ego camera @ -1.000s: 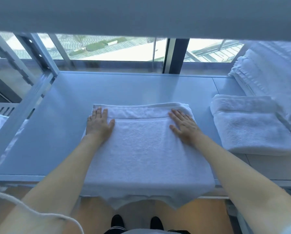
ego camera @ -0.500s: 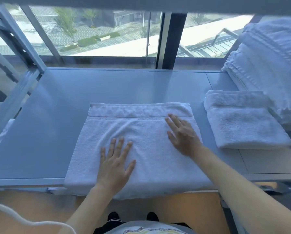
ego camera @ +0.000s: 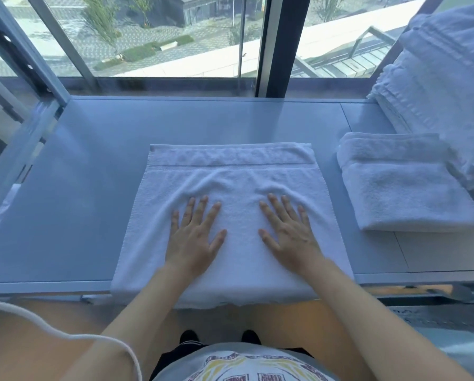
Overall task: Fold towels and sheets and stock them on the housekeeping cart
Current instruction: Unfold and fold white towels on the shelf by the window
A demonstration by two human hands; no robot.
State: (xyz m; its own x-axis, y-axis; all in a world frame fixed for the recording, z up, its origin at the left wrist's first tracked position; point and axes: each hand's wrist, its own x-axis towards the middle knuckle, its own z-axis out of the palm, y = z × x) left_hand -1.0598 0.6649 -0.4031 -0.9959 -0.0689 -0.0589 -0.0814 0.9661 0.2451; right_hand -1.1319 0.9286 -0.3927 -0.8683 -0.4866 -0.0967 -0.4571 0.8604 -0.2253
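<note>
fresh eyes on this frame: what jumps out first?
Two hands, the left hand and right hand, lie flat with fingers spread on a white towel at the middle of the grey table, its near edge hanging over the table's front. To the right lies a smaller folded towel, with a tall stack of linens behind it by the window.

This looks like a hotel linen area high up in a building. A grey shelf sits against a tall window overlooking paved grounds, with white towels stacked at its right end.
</note>
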